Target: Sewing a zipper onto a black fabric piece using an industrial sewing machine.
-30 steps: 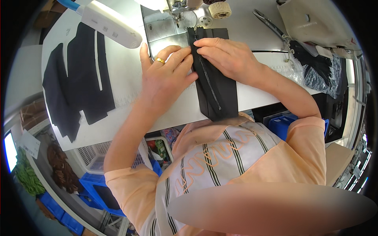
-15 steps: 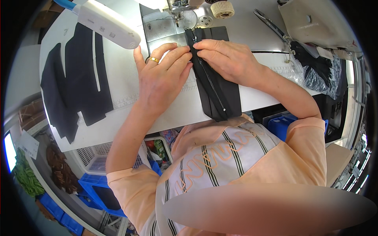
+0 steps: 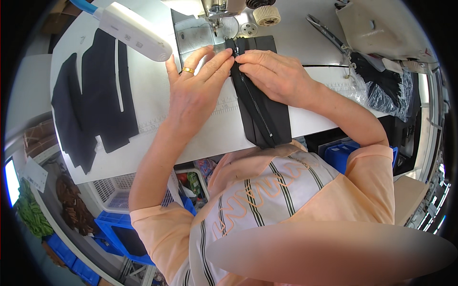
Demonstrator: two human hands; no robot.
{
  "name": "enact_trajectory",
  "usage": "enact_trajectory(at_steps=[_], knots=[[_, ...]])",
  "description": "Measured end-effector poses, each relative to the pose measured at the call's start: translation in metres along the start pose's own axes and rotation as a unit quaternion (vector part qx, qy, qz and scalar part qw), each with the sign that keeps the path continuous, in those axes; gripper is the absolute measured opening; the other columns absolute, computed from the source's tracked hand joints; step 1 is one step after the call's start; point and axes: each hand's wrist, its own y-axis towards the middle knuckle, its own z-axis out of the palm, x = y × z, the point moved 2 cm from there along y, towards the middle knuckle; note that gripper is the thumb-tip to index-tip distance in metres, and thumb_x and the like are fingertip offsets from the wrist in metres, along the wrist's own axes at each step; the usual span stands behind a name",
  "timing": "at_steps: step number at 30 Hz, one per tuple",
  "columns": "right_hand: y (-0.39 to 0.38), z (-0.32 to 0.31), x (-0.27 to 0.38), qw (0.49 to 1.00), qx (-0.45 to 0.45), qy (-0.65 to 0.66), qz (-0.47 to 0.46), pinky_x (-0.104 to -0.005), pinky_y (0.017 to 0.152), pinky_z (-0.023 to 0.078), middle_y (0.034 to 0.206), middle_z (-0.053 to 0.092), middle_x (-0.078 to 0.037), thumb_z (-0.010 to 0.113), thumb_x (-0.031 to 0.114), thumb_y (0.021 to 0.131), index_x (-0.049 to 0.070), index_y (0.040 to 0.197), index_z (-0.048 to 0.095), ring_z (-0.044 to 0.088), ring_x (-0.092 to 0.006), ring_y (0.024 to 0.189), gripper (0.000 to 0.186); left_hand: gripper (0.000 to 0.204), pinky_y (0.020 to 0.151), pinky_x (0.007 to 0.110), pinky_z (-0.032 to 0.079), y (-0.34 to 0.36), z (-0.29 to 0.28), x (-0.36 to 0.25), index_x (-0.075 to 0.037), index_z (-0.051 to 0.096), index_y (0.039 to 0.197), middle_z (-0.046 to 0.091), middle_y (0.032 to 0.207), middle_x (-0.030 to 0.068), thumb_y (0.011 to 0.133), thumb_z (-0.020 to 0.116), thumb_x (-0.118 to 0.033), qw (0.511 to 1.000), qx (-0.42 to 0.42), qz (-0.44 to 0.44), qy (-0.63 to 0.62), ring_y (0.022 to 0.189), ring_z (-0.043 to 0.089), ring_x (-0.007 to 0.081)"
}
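White sewing table first, sewing machine at its far side; your black fabric panel lies on the table, just on your side of the needle. Panel looks light, soft, limp, not fragile; could skid or ruckle, so best held flat near the edges. Your left hand: fingers fanned, index and middle tips at the zipper's left tape; thumb hidden, can't tell if it pinches. Your right hand: fingertips drawn together, apparently pinching the right tape near the top. Zipper: stiffer along the teeth; grip the tape. Slider: small, hard, probably slick; fingertips only. Versus half a second ago: left fingertips sit higher, closer to the slider; panel's lie nearly unchanged.
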Motion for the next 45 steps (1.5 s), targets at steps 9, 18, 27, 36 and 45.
enact_trajectory(at_steps=[9, 18, 27, 36, 45], knots=[[-0.001, 0.0, -0.002, 1.0, 0.009, -0.015, -0.006, -0.029, 0.074, 0.056, 0.108, 0.064, -0.008, 0.066, 0.007, 0.08, 0.003, 0.098, 0.062, 0.064, -0.0218, 0.095, 0.019, 0.017, 0.104, 0.062, 0.026, 0.007, 0.003, 0.009, -0.01, 0.065, 0.099, 0.065, 0.117, -0.0049, 0.083, 0.061, -0.008, 0.999, 0.01, 0.049, 0.003, 0.112, 0.058, 0.02], [0.001, 0.001, -0.003, 0.999, -0.005, -0.027, -0.032, -0.0291, 0.066, 0.057, 0.106, 0.065, -0.006, 0.066, 0.007, 0.081, 0.003, 0.098, 0.062, 0.065, -0.0203, 0.094, 0.017, 0.019, 0.101, 0.061, 0.026, 0.003, 0.007, 0.01, -0.013, 0.069, 0.1, 0.067, 0.113, -0.0058, 0.082, 0.064, -0.008, 0.998, -0.049, 0.032, -0.02, 0.111, 0.059, 0.0202], [-0.004, 0.004, -0.004, 1.0, 0.0, -0.021, -0.018, -0.0297, 0.067, 0.057, 0.107, 0.064, -0.007, 0.066, 0.007, 0.08, 0.003, 0.098, 0.062, 0.064, -0.0215, 0.096, 0.018, 0.022, 0.102, 0.059, 0.026, 0.004, 0.006, 0.009, -0.014, 0.07, 0.101, 0.067, 0.112, -0.006, 0.081, 0.065, -0.007, 0.998, -0.054, 0.028, -0.022, 0.111, 0.058, 0.02], [-0.02, -0.048, 0.044, 0.994, 0.09, 0.067, 0.005, -0.0356, 0.08, 0.056, 0.117, 0.061, -0.011, 0.069, 0.006, 0.078, 0.001, 0.103, 0.062, 0.062, -0.0275, 0.106, 0.026, 0.02, 0.106, 0.064, 0.022, 0.007, 0.006, 0.01, -0.018, 0.069, 0.108, 0.066, 0.118, -0.0116, 0.09, 0.061, -0.013, 0.999, 0.01, 0.033, 0.014, 0.118, 0.054, 0.0191], [-0.059, -0.042, 0.063, 0.977, 0.11, 0.179, 0.025, -0.0362, 0.085, 0.056, 0.112, 0.065, -0.012, 0.071, 0.004, 0.077, -0.002, 0.098, 0.066, 0.062, -0.0286, 0.108, 0.023, 0.023, 0.091, 0.043, 0.039, 0.008, -0.001, 0.002, -0.01, 0.07, 0.105, 0.066, 0.117, -0.0024, 0.084, 0.069, -0.019, 0.999, 0.027, 0.008, -0.035, 0.115, 0.054, 0.0257]])
